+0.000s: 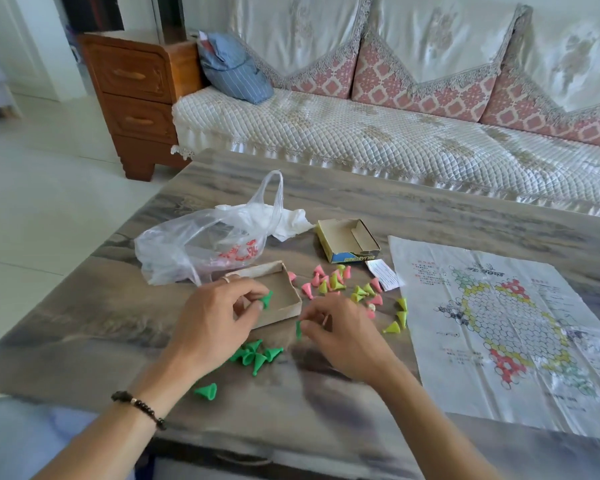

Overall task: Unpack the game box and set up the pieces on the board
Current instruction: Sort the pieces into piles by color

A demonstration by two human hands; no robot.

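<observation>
Pinching one green cone (266, 299) over the open box tray (284, 303), the left hand (212, 323) works mid-worktop (361, 199); the right hand (340, 337) pinches another (298, 330). Paper board (499, 327) lies toward the right edge, quilted sofa (378, 133) behind.

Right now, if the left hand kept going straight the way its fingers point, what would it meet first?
Probably the open box tray: the left hand, pinching a green piece, points right at it, seemingly above its rim; height is unclear.
</observation>
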